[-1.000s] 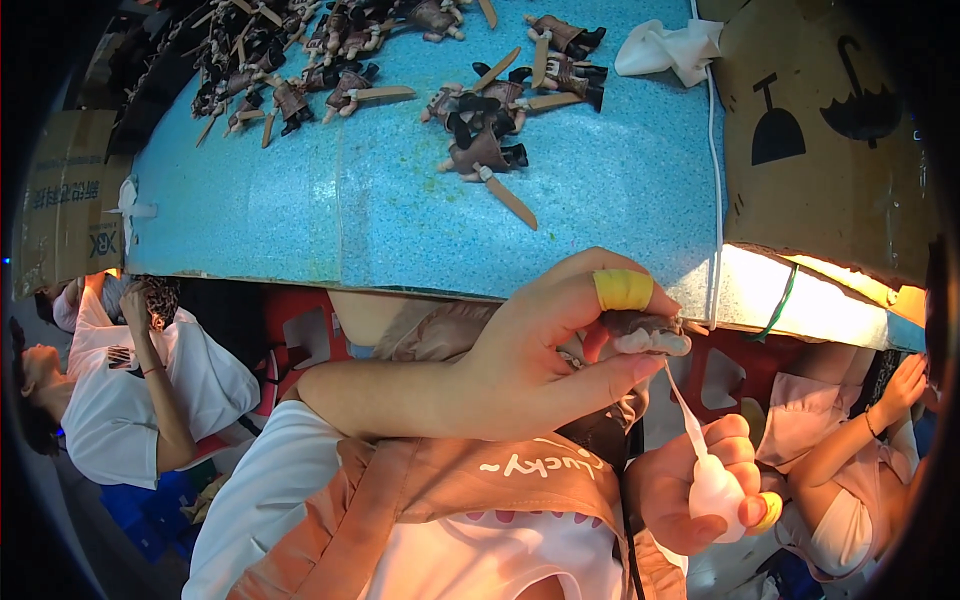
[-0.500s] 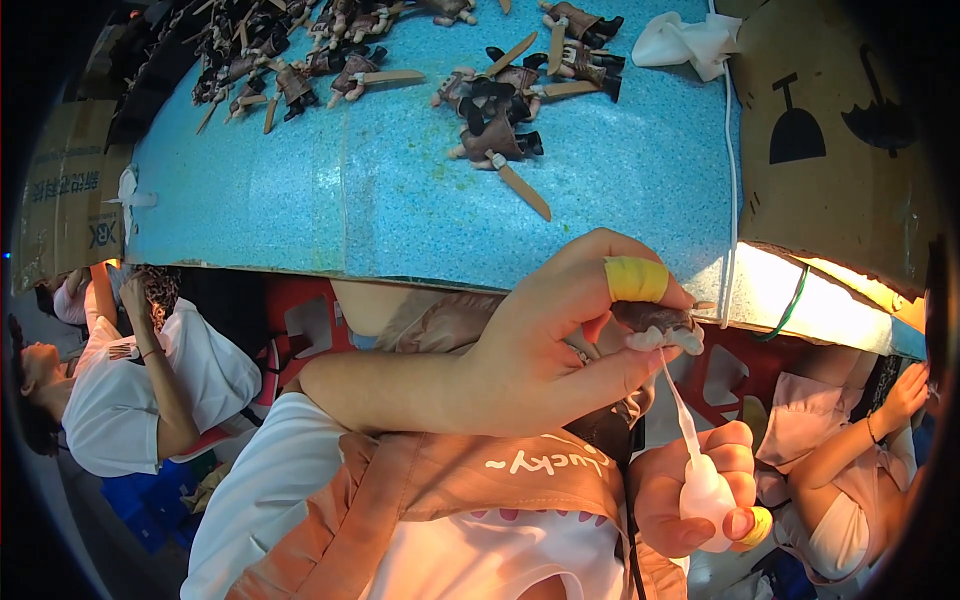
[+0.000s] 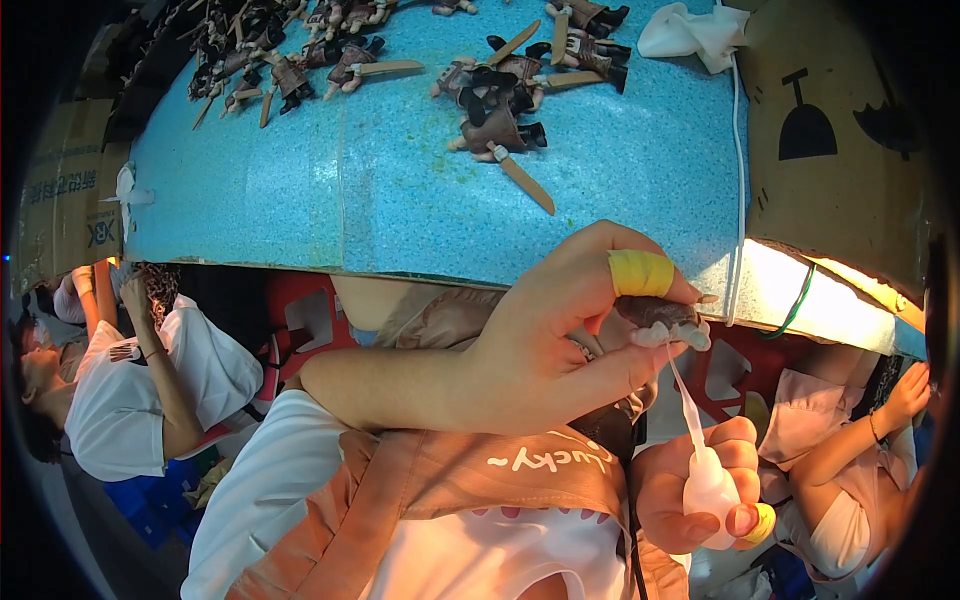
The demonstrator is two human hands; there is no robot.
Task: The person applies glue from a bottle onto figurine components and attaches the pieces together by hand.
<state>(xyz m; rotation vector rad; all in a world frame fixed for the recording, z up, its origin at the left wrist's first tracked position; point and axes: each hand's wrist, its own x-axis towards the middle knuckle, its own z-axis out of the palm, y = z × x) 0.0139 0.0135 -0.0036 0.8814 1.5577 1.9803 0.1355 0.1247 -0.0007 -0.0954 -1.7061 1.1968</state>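
Note:
My left hand [image 3: 560,350], with yellow tape round a finger, pinches a small brown-and-pale figure piece [image 3: 650,315] just off the table's front edge. The piece is partly covered by my fingers. Below it, my right hand [image 3: 690,485] is closed round a small white squeeze bottle [image 3: 712,490] with a long thin nozzle. That nozzle points up, its tip at the pale underside of the piece; I cannot tell whether they touch. Yellow tape also wraps my right thumb or a finger. Beyond my hands, a brown-clothed toy figure [image 3: 495,130] with a tan blade lies on the blue table [image 3: 400,200].
Several similar figures [image 3: 290,80] lie heaped at the far left. A crumpled white tissue [image 3: 690,35] and a white cord [image 3: 738,180] are at the right, beside a cardboard box [image 3: 800,200]. Another box [image 3: 70,180] stands left. People sit at both sides [image 3: 130,390].
Both hands keep their hold, with the nozzle tip still at the piece. The view has shifted slightly; little else differs.

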